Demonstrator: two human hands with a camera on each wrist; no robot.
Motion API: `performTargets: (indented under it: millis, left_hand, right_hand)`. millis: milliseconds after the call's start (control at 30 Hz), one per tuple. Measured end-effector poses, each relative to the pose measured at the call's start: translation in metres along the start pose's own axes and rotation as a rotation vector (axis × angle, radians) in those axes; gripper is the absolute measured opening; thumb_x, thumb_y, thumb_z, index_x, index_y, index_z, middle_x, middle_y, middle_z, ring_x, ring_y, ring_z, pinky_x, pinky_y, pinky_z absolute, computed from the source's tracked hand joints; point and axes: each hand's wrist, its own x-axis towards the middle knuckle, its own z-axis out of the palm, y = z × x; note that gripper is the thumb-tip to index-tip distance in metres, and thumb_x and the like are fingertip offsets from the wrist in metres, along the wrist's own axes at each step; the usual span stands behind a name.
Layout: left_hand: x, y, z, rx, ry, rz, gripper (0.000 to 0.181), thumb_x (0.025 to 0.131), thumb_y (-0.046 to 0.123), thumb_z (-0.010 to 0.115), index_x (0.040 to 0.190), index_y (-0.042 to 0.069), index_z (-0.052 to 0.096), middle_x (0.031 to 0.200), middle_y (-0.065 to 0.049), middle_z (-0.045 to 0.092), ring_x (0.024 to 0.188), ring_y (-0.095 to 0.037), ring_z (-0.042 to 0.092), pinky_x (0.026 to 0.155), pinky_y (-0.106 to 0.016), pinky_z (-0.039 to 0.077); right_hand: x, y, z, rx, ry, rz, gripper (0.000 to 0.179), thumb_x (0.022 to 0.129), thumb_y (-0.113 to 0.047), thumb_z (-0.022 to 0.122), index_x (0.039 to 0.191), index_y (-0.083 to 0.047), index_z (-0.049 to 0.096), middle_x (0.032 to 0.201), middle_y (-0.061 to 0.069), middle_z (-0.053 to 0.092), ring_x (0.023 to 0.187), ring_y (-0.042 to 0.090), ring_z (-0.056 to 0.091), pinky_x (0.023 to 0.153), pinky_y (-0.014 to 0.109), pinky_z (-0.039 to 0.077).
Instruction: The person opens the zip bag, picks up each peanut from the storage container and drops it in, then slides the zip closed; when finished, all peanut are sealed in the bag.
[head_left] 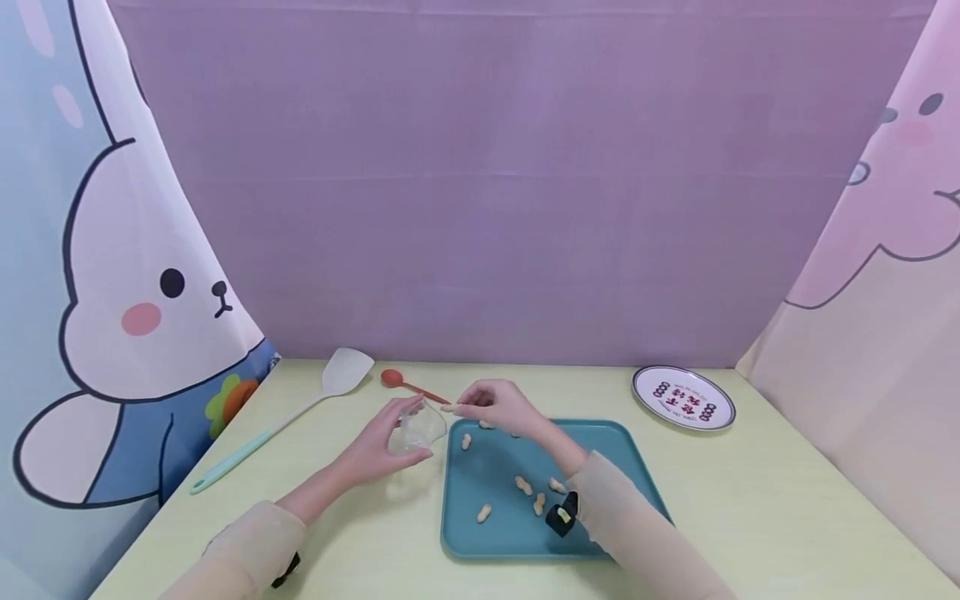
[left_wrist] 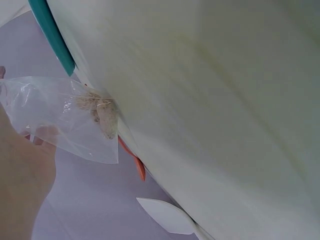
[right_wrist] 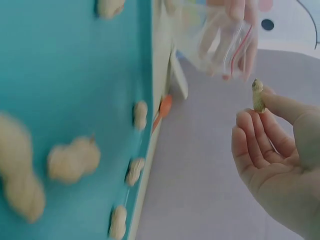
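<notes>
My left hand (head_left: 378, 446) holds a clear zip bag (head_left: 423, 427) by its upper part, beside the tray's left edge. In the left wrist view a few peanuts (left_wrist: 106, 117) lie in the bottom of the bag. Between thumb and fingertips, my right hand (head_left: 504, 407) pinches one peanut (right_wrist: 258, 96), close to the bag's mouth and apart from it in the right wrist view. Below the right arm lies a teal tray (head_left: 491, 475) with several loose peanuts (head_left: 484, 513) scattered over it; the arm hides part of the tray.
Behind the hands lies a red spoon (head_left: 392, 378). A spatula (head_left: 347, 372) with a white head and mint handle stretches along the left side. At the back right stands a white plate (head_left: 716, 396) with red writing. A purple cloth (head_left: 487, 208) borders the table's far edge.
</notes>
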Motion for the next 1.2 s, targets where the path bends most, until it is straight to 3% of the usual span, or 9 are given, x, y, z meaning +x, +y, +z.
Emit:
performTargets:
  millis: [333,767,1200]
  left_hand:
    - [-0.001,0.000,0.001,0.008,0.002,0.014,0.077,0.075,0.027,0.079,0.139,0.007,0.040,0.127,-0.007,0.052,0.116,-0.021,0.052,0.090,-0.042,0.052]
    - [0.000,0.001,0.000,0.014,0.004,0.029,0.078,0.075,0.027,0.079,0.139,0.007,0.040,0.127,-0.008,0.052,0.116,-0.022,0.053,0.089,-0.041,0.052]
    - [-0.001,-0.001,0.000,-0.011,-0.004,0.020,0.078,0.076,0.029,0.078,0.140,0.009,0.039,0.127,-0.008,0.052,0.118,-0.023,0.052,0.092,-0.042,0.051]
  right_hand:
    - [0.009,-0.014,0.021,0.000,-0.001,-0.017,0.018,0.086,-0.025,0.068,0.096,-0.010,0.070,0.083,0.002,0.069,0.069,0.006,0.060,0.061,0.020,0.051]
    - [0.008,-0.016,0.025,-0.007,-0.015,-0.002,0.021,0.088,-0.026,0.066,0.100,-0.009,0.070,0.087,0.000,0.069,0.074,0.009,0.061,0.064,0.020,0.051]
    - [-0.003,-0.015,0.010,-0.005,-0.002,0.002,0.019,0.088,-0.025,0.066,0.100,-0.012,0.070,0.087,0.001,0.069,0.076,0.015,0.063,0.065,0.021,0.052]
